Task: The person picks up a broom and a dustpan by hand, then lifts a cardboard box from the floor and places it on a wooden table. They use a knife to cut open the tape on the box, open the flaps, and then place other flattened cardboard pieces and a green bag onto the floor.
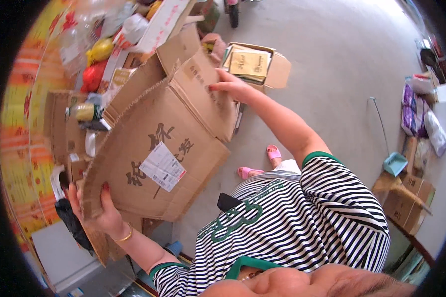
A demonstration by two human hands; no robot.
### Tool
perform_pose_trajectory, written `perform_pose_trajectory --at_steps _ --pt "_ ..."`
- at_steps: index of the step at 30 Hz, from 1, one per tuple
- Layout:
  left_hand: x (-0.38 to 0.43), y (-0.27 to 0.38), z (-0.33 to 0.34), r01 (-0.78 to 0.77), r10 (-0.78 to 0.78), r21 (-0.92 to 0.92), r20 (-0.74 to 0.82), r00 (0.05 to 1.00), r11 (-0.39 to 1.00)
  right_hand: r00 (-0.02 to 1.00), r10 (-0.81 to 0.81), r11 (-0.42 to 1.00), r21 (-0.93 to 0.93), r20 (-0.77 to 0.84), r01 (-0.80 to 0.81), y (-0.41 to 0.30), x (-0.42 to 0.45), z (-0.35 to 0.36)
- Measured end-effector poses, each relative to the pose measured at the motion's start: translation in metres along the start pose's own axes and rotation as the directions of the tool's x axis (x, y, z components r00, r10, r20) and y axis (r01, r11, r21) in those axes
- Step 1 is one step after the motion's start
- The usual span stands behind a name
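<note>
A large brown corrugated cardboard box [133, 148], partly flattened, is tilted between my hands in front of my body. It bears printed characters and a white label [162, 166]. My left hand [102, 211] grips its near left edge, with the thumb on the printed face and the fingers behind it. My right hand [230, 86] rests on a folded flap [202, 92] at the box's far right end, with fingertips against the cardboard. The underside of the box is hidden.
Bags and bottles pile up at the left, with a yellow bag [100, 50] and a red bag [93, 76]. Beyond my right hand stands an open box of books [248, 64]. A blue dustpan [395, 163], a broom [394, 185] and a carton [409, 202] are at the right.
</note>
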State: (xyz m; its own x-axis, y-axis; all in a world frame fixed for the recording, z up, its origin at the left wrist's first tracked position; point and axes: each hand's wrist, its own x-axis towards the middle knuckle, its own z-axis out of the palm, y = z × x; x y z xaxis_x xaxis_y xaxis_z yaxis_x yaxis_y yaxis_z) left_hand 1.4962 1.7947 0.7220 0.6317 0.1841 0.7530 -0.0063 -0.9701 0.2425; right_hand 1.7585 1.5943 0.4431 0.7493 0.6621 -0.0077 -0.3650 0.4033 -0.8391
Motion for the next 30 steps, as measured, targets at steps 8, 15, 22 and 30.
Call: perform_pose_trajectory --at_steps 8,15,22,30 --pt "0.024 0.012 0.192 0.673 -0.233 -0.582 0.652 0.722 0.457 0.871 -0.263 0.958 -0.218 -0.416 0.186 -0.088 -0.172 -0.157" --pt "-0.028 0.064 0.352 0.709 -0.074 -0.444 0.819 0.57 0.547 0.596 -0.242 0.928 -0.362 -0.766 -0.088 -0.097 -0.316 -0.203" --pt "-0.065 0.081 0.368 0.554 0.129 -0.388 0.884 0.449 0.737 0.111 -0.286 0.844 -0.305 -0.952 -0.441 -0.032 -0.45 -0.256" --pt "-0.143 0.001 0.325 0.461 0.1 -0.301 0.907 0.41 0.835 -0.11 -0.418 0.637 -0.205 -0.902 -0.743 0.035 -0.471 -0.265"
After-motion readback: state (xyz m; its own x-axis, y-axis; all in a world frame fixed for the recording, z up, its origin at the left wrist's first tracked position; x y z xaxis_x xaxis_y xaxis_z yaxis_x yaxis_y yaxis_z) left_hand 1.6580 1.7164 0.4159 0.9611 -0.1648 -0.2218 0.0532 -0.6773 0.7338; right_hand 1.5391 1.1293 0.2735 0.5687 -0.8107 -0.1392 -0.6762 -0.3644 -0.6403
